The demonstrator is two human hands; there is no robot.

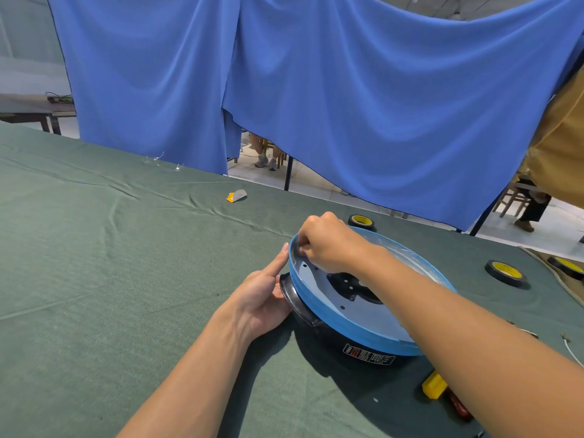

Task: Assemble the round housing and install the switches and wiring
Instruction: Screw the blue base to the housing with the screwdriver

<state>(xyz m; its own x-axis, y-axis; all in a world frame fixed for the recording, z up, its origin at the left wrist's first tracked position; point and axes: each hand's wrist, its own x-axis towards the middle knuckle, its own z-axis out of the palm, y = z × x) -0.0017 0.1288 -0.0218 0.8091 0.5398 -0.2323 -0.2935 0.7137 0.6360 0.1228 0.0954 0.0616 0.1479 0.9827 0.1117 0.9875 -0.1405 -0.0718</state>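
Note:
A round housing with a blue rim and a black base lies on the green cloth at centre right. Its grey inner plate has small holes and a dark central opening. My left hand cups the black side handle, with the index finger stretched up along the blue rim. My right hand reaches in over the far left rim, fingers curled and pinching something small against the plate; what it pinches is hidden. A warning label shows on the black base.
Three rolls of black tape with yellow cores lie around: one behind the housing, two at right. A yellow-and-red tool lies near the front right, a white wire at far right, a yellow-grey scrap further back. Blue curtains hang behind.

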